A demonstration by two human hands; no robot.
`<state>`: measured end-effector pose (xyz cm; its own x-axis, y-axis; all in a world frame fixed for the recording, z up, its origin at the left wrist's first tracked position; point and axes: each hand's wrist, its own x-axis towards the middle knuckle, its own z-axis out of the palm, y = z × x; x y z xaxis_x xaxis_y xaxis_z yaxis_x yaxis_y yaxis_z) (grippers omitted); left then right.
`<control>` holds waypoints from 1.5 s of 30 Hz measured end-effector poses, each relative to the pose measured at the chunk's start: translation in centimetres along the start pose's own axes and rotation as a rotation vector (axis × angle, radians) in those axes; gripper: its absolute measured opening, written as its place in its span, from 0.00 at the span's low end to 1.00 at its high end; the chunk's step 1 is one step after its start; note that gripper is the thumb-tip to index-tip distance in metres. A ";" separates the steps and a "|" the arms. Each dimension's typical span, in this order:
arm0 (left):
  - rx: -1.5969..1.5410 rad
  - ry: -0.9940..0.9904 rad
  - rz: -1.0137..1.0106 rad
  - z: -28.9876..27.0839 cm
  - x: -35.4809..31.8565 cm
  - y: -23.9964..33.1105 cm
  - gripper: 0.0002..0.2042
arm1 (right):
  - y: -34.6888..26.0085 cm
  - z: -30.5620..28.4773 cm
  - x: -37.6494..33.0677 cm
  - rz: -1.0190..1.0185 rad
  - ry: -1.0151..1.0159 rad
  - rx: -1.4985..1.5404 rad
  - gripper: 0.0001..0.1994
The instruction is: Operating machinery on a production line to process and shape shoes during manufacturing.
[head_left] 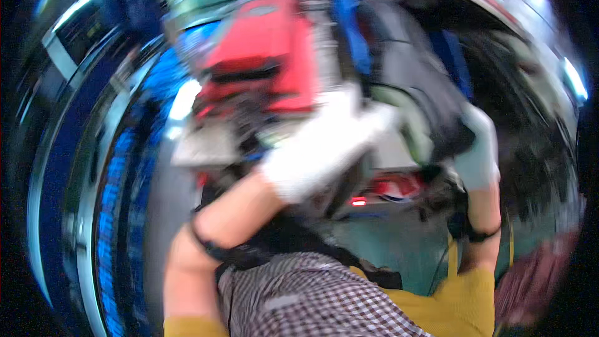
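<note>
Upper right, a rounded grey piece [405, 65] slants lengthwise down-right, lower end between gloved left hand [331, 140] and right hand [478, 150]; fingers too blurred to tell.

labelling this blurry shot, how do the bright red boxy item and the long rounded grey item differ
The bright red boxy item looks straight-edged; the long rounded grey item curves. The red item lies left of the grey item. The gloved right hand is at the grey item, not the red item. Both are motion-blurred.
</note>
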<state>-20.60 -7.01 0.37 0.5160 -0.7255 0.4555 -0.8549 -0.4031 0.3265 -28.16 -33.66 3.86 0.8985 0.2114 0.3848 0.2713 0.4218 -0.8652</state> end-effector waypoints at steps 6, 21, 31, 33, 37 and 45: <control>-1.586 0.468 -0.424 -1.9 -8.5 5.0 0.31 | 9.2 9.1 -1.0 -0.023 0.422 -0.069 0.34; -1.033 1.258 -1.295 -14.7 -36.0 -16.2 0.09 | 19.9 19.7 8.1 -0.450 -0.162 -1.501 0.21; 0.102 0.988 -1.700 -15.7 -44.6 -43.6 0.46 | 21.8 19.9 8.7 -0.449 -0.043 -1.726 0.17; 0.069 1.102 -1.620 -16.6 -45.9 -44.2 0.45 | 21.6 20.0 8.9 -0.485 -0.080 -1.682 0.16; 0.028 1.050 -1.700 -17.3 -45.7 -42.7 0.45 | 21.5 20.5 9.1 -0.488 -0.048 -1.670 0.20; 0.021 0.357 -1.369 -8.8 -38.8 -20.4 0.42 | 20.1 20.5 8.9 -0.479 -0.113 -1.499 0.23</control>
<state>-22.68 34.24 -16.68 0.9086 0.4171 -0.0235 0.3261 -0.6729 0.6640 -21.80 -5.21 -3.46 0.6216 0.4112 0.6667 0.6544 -0.7404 -0.1535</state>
